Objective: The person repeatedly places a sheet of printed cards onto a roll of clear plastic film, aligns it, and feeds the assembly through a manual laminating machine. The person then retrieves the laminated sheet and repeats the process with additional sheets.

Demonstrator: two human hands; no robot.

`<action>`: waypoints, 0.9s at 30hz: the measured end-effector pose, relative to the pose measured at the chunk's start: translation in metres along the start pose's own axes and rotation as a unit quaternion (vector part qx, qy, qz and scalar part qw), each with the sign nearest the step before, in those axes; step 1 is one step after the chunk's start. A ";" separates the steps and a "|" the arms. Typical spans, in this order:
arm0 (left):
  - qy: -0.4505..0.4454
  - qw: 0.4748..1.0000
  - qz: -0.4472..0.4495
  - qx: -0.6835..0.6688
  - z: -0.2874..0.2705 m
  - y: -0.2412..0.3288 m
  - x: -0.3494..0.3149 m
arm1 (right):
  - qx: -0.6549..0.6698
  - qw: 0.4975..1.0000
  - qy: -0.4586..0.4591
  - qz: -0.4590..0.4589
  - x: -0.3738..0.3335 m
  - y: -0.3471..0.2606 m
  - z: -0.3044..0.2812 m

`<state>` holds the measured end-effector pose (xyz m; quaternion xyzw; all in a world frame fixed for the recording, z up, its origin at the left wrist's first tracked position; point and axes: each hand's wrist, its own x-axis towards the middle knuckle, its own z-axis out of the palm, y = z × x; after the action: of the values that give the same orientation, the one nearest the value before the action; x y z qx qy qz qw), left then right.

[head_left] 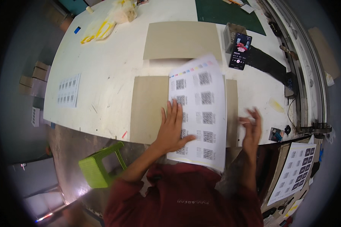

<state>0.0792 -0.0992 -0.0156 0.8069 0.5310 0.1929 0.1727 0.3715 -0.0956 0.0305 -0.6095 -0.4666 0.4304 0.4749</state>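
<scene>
A white printed sheet (195,113) with rows of black square codes and a colour strip along its far edge lies in front of me. Its far right corner curls up, and its near edge reaches past the table's edge to my body. My left hand (172,126) rests flat on the sheet's left part, fingers spread. Under the sheet, a greyish-beige board (149,109) shows on both sides. Just right of the sheet, my right hand (251,130) is raised, slightly blurred, with fingers loosely bent and apart and nothing seen in them.
Beyond the sheet lies another beige board (182,39). A phone (240,51) leans on a metal box (229,34) at the right. A green cutting mat (231,15) lies far back, a plastic bag (121,13) far left. A smaller printed stack (68,90) and green stool (93,172) are left.
</scene>
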 end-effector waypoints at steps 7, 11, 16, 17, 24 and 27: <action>-0.062 0.995 0.022 0.078 0.006 0.013 0.014 | -0.435 0.843 -0.233 -0.215 -0.037 -0.020 0.032; -0.032 0.993 0.037 0.106 0.012 0.001 0.033 | -0.440 0.830 -0.282 -0.195 -0.034 0.011 0.034; 0.023 0.993 -0.036 0.108 0.005 -0.054 0.126 | -0.468 0.807 -0.308 -0.188 -0.028 0.003 0.038; 0.027 0.993 -0.041 0.107 0.006 -0.053 0.123 | -0.477 0.800 -0.311 -0.187 -0.029 0.001 0.039; 0.032 0.986 -0.095 -0.135 0.012 0.011 -0.011 | -0.548 0.742 -0.306 -0.237 -0.035 0.028 0.046; 0.147 0.982 -0.046 -0.108 0.054 0.005 -0.024 | -0.562 0.738 -0.312 -0.205 -0.027 0.018 0.060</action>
<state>0.1011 -0.1271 -0.0632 0.7209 0.5634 0.3572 0.1880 0.3111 -0.1130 0.0044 -0.4871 -0.8592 0.1487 -0.0494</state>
